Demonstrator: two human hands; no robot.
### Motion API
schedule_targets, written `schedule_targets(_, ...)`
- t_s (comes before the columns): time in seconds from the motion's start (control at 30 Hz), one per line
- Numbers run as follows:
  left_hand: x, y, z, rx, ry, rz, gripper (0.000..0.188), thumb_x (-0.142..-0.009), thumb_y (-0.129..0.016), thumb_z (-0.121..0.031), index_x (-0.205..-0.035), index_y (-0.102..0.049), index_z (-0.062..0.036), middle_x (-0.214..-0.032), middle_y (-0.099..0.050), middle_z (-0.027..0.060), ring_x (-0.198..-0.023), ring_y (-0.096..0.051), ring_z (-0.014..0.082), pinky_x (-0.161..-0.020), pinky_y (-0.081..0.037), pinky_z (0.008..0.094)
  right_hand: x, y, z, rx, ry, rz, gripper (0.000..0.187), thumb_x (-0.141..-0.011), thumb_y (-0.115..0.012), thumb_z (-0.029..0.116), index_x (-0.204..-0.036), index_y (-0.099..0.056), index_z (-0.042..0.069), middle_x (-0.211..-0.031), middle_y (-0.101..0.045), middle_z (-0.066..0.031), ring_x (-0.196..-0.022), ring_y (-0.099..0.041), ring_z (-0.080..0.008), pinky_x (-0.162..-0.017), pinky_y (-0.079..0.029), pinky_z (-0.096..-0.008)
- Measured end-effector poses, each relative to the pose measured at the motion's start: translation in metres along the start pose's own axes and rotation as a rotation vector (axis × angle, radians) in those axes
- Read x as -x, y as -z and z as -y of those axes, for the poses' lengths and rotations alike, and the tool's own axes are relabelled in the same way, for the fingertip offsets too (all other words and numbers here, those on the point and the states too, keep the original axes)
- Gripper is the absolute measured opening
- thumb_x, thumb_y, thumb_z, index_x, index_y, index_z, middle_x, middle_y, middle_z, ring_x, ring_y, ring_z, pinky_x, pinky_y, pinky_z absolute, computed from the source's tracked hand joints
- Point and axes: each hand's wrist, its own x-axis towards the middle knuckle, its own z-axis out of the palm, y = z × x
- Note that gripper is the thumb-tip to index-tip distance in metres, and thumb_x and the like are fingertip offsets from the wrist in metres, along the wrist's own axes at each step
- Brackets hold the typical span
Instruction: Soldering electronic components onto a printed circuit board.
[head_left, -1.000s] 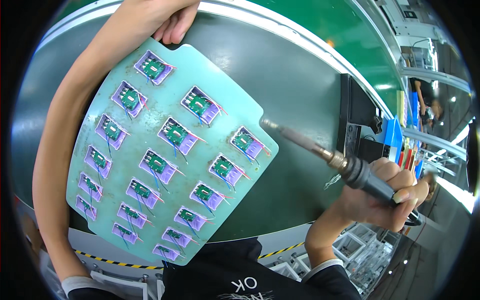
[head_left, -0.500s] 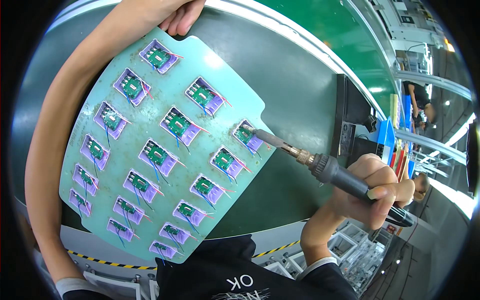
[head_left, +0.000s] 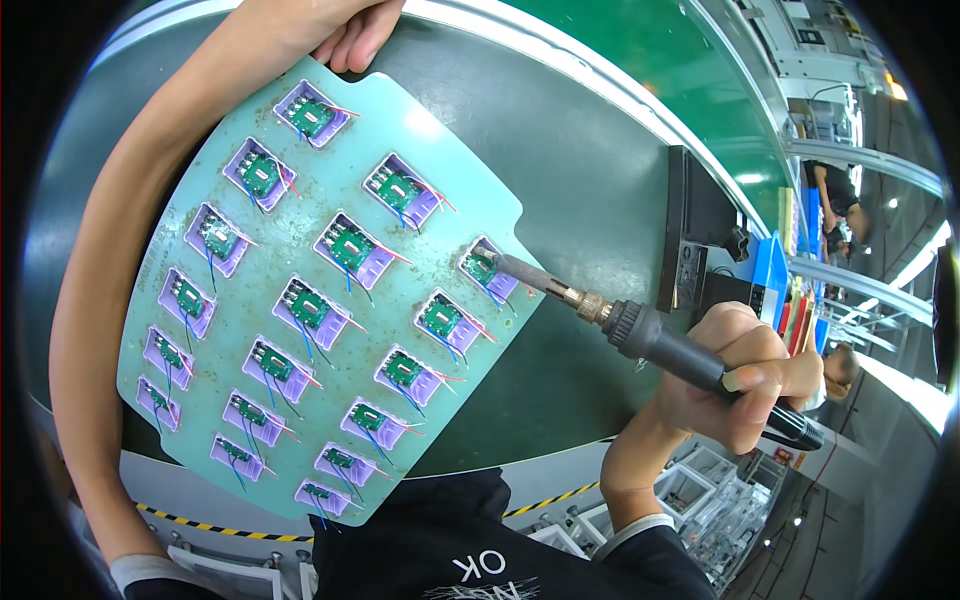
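A pale green fixture board (head_left: 270, 320) holds several purple housings, each with a small green circuit board and thin red and blue wires. My left hand (head_left: 362, 38) curls at the board's far edge, partly cut off by the top of the view; what its fingers grip there is hidden. In my right hand (head_left: 748, 375) is a soldering iron (head_left: 660, 340), held by its dark handle. Its tip reaches the circuit board (head_left: 482, 268) in the rightmost housing; whether it touches cannot be made out.
Under the fixture lies a dark green work surface (head_left: 560, 180) with a pale rim. At its right stand a black device (head_left: 687, 235) and a blue bin (head_left: 770, 270). Other people (head_left: 838, 205) are in the background at right.
The fixture board has shifted slightly left. My right hand and the soldering iron have moved a little left with it, the tip staying at the same housing.
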Motion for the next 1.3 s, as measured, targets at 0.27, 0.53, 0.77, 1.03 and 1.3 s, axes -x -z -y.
schedule_targets(0.27, -0.001, -0.001, -0.002, -0.008, -0.007, -0.005, 0.028, -0.096, -0.041, -0.018, -0.103, -0.056, 0.0040, -0.046, -0.050, 0.0003, -0.036, -0.041, 0.0044, -0.037, -0.031, 0.0169, -0.001, 0.014, 0.005, 0.033, -0.058, 0.138, 0.027, -0.086, -0.057, 0.024, -0.076, -0.041, 0.005, -0.047, -0.044, -0.0035, -0.033, -0.039, -0.0122, -0.031, -0.028, -0.0242)
schedule_targets(0.53, -0.003, 0.000, 0.001, 0.004, -0.011, 0.007, 0.028, -0.096, -0.041, -0.018, -0.103, -0.056, 0.0042, -0.046, -0.051, 0.0006, -0.036, -0.040, 0.0046, -0.038, -0.032, 0.0171, -0.002, 0.003, 0.003, 0.045, -0.004, 0.048, 0.016, -0.078, -0.049, 0.013, -0.070, -0.036, 0.009, -0.046, -0.033, 0.0012, -0.033, -0.022, -0.0061, -0.032, -0.019, -0.0211)
schedule_targets(0.77, -0.003, 0.000, -0.001, 0.028, 0.016, 0.014, 0.027, -0.096, -0.041, -0.018, -0.103, -0.055, 0.0041, -0.046, -0.051, 0.0007, -0.036, -0.040, 0.0047, -0.038, -0.032, 0.0171, -0.006, 0.026, 0.009, -0.012, 0.094, -0.026, 0.016, -0.084, -0.048, 0.016, -0.077, -0.038, 0.006, -0.050, -0.041, -0.0024, -0.032, -0.030, -0.0091, -0.031, -0.023, -0.0222)
schedule_targets(1.03, -0.004, -0.006, -0.002, -0.006, 0.001, 0.008, 0.028, -0.096, -0.041, -0.019, -0.103, -0.056, 0.0044, -0.046, -0.050, 0.0008, -0.036, -0.041, 0.0049, -0.038, -0.032, 0.0174, -0.008, 0.037, 0.013, -0.029, 0.144, -0.043, 0.015, -0.084, -0.046, 0.017, -0.077, -0.039, 0.006, -0.050, -0.036, -0.0012, -0.034, -0.027, -0.0086, -0.033, -0.022, -0.0220)
schedule_targets(1.3, -0.002, -0.006, -0.013, -0.041, 0.014, -0.026, 0.029, -0.096, -0.042, -0.021, -0.104, -0.056, 0.0029, -0.047, -0.050, 0.0003, -0.037, -0.042, 0.0044, -0.039, -0.032, 0.0165, -0.013, 0.045, 0.026, -0.092, 0.135, -0.034, 0.012, -0.085, -0.045, 0.016, -0.079, -0.041, 0.006, -0.053, -0.038, -0.0017, -0.037, -0.028, -0.0088, -0.036, -0.024, -0.0226)
